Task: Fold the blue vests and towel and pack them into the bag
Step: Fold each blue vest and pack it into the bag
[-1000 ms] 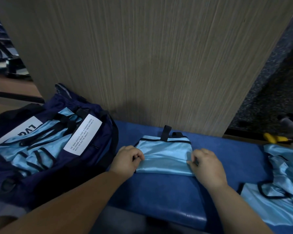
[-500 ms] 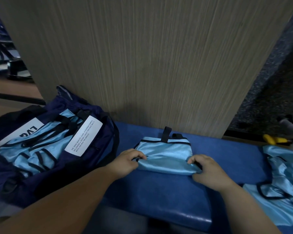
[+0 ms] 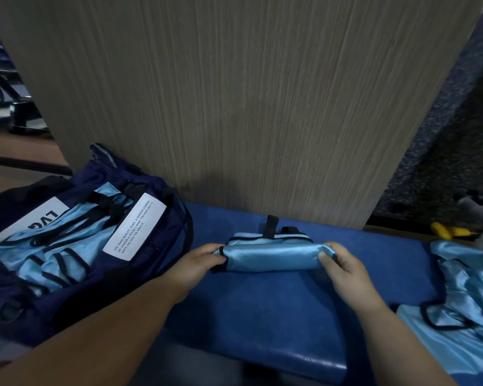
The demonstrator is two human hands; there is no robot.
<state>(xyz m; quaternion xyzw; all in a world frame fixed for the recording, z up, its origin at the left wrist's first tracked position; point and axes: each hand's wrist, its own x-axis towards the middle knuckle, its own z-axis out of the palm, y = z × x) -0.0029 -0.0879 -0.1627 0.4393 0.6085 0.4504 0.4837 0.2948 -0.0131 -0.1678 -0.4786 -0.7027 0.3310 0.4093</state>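
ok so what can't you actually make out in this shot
Head view:
- Packed vests, their count: they overlap, and the bag walls hide the bottom.
- Fingertips of left hand and right hand: mostly under the folded vest they grip.
- Loose vests: cut off by the right edge.
- Yellow object: too small and dark to name.
- Towel: none I can tell apart.

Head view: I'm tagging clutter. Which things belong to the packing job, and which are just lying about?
Job: folded vest, held by left hand and right hand; navy bag with packed vests; unfolded vests.
Lying about: yellow object, wood panel.
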